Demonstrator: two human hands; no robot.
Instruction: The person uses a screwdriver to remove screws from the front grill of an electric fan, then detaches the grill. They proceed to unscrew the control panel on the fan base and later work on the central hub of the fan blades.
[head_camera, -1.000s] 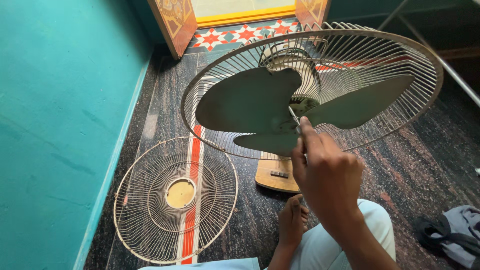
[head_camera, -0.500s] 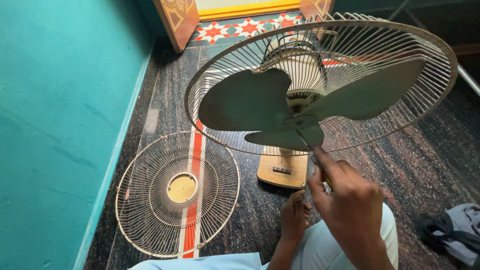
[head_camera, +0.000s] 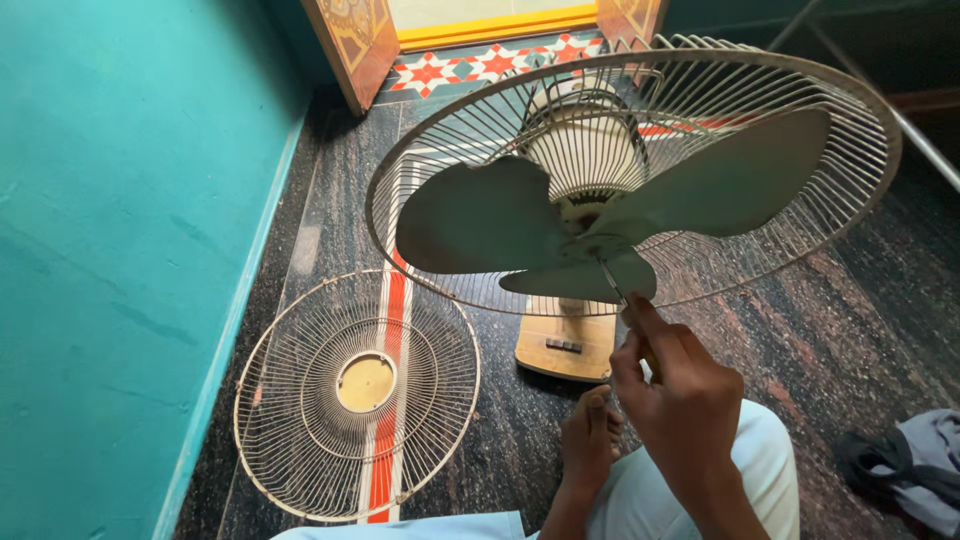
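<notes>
Holding a thin metal tool (head_camera: 612, 280), looks like a small screwdriver, the right hand (head_camera: 680, 400) has its fingers pinched tight around the handle end, up close to the near blade of the fan (head_camera: 600, 200). The tool's long axis runs from the hand up and to the left, with the tip aimed at the hub where the grey-green blades (head_camera: 480, 215) meet. The fan is tipped so the open rear cage (head_camera: 870, 130) faces up toward the camera, with the motor housing behind it on the far side and its cream base (head_camera: 565, 345) on the floor just near of the rim.

The left hand isn't in view. What sits low by the knee is a bare foot (head_camera: 590, 435).

Room-wise it's kind of tight: the teal wall (head_camera: 120, 250) closes off the whole left side, and the detached front grille (head_camera: 355, 395) lies flat on the dark stone floor (head_camera: 820, 340) between the wall and the fan base. To the right the floor is more open, with a grey cloth bundle (head_camera: 920, 470) at the near right edge. A doorway (head_camera: 480, 20) sits at the far end.
</notes>
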